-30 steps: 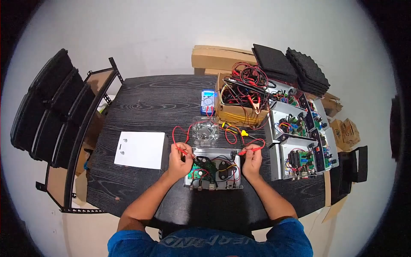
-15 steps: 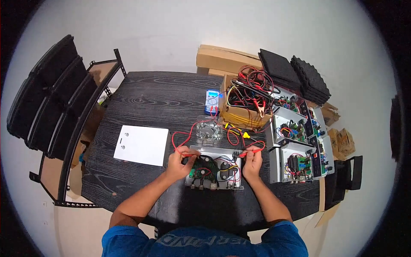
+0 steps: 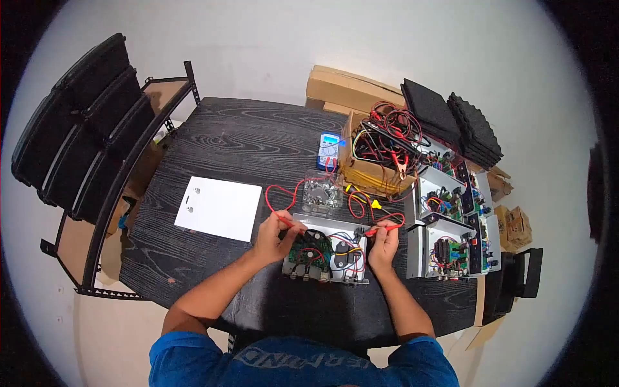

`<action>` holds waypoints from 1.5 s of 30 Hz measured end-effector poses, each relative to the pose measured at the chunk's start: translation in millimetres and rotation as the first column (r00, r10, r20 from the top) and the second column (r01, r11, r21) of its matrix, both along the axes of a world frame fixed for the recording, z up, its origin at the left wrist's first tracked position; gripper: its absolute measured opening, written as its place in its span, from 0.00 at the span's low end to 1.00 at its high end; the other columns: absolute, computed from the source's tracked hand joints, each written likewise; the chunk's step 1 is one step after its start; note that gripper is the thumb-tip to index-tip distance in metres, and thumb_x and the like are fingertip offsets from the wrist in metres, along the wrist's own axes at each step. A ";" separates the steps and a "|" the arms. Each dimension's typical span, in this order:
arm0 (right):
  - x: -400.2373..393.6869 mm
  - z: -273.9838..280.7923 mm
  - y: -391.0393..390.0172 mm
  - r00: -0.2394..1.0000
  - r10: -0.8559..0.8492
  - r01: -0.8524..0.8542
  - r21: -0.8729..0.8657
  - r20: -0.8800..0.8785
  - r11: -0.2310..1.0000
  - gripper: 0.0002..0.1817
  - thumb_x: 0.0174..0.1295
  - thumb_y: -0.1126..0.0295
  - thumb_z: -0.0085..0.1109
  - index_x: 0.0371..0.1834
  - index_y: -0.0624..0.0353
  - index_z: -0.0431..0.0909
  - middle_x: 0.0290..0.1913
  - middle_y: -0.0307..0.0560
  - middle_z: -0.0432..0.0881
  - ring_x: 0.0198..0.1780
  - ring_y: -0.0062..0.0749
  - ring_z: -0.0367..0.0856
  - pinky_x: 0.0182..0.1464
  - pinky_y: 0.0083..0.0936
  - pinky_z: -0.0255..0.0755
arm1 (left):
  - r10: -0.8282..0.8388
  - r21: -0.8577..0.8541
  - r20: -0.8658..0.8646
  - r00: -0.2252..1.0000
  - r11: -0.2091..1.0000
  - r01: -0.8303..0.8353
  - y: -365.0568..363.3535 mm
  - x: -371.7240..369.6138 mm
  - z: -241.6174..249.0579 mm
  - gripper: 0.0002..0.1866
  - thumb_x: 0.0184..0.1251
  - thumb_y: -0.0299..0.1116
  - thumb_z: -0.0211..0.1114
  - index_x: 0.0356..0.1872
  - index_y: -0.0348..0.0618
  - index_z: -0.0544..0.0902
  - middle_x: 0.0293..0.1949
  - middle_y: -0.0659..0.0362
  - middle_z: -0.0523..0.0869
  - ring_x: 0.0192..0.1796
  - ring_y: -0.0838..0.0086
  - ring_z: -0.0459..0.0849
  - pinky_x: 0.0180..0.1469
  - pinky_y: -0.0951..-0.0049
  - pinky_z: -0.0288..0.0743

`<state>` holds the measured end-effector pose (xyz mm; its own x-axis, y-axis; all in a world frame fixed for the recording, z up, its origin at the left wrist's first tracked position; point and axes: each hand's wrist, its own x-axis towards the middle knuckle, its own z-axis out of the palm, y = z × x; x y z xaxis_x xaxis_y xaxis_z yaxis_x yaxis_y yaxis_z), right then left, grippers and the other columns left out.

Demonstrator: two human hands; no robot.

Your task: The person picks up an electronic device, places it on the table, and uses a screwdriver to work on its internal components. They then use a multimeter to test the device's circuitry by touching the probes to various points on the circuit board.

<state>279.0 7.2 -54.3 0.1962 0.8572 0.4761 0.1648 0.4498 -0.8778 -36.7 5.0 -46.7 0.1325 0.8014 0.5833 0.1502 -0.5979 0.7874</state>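
An open metal chassis (image 3: 358,274) with a green circuit board (image 3: 300,251), round dark parts and coloured wires lies in front of me. At its left back corner my left hand (image 3: 274,237) pinches a red test probe (image 3: 285,221). My right hand (image 3: 385,247) grips another red test probe (image 3: 391,227) at the right back corner, its tip pointing inward over the chassis. Whether either tip touches metal is too small to tell. Red leads run back toward a blue multimeter (image 3: 329,151) with a lit display. Behind the chassis sits a clear tray (image 3: 322,192) of small metal parts.
A yellow-and-black screwdriver-like tool (image 3: 376,204) lies right of the tray. Behind it a cardboard box (image 3: 377,179) overflows with cables. Several opened chassis units (image 3: 442,248) stand at the right. To the left are a white panel (image 3: 219,209) and a shelf with black bins (image 3: 80,142).
The view has shifted slightly, so the table's contents sit a little differently in frame. Both hands keep hold of their probes at the chassis's back corners.
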 end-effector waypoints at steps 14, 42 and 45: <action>1.3 8.3 -3.4 0.999 0.010 -0.009 -0.014 0.037 1.000 0.09 0.85 0.67 0.51 0.54 0.62 0.74 0.38 0.42 0.86 0.36 0.18 0.79 0.40 0.20 0.74 | 0.016 -0.011 -0.180 0.984 1.000 -0.018 0.1 -0.3 16.7 0.04 0.68 0.27 0.74 0.40 0.42 0.88 0.35 0.57 0.93 0.37 0.61 0.92 0.49 0.59 0.78; -13.7 53.6 -13.5 0.841 0.087 -0.177 0.120 0.535 0.977 0.03 0.65 0.71 0.72 0.39 0.54 0.88 0.38 0.42 0.91 0.41 0.38 0.87 0.50 0.34 0.71 | 0.016 0.007 -0.306 0.952 1.000 -0.015 -1.3 -1.3 28.0 0.03 0.70 0.29 0.72 0.41 0.43 0.88 0.40 0.57 0.93 0.43 0.57 0.90 0.54 0.57 0.77; -22.4 61.0 -15.1 0.806 0.117 -0.190 0.067 0.581 0.979 0.04 0.65 0.69 0.73 0.41 0.50 0.91 0.40 0.38 0.92 0.42 0.35 0.88 0.50 0.32 0.68 | 0.073 0.091 -0.310 0.948 0.995 -0.047 -0.3 -0.7 17.1 0.04 0.68 0.27 0.73 0.41 0.43 0.87 0.41 0.56 0.94 0.44 0.57 0.90 0.54 0.57 0.77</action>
<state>256.6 -7.9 6.7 -0.2722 0.7840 0.5580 0.5395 0.6045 -0.5861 -37.4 4.7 -29.6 0.2718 0.7649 0.5839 0.4190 -0.6403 0.6438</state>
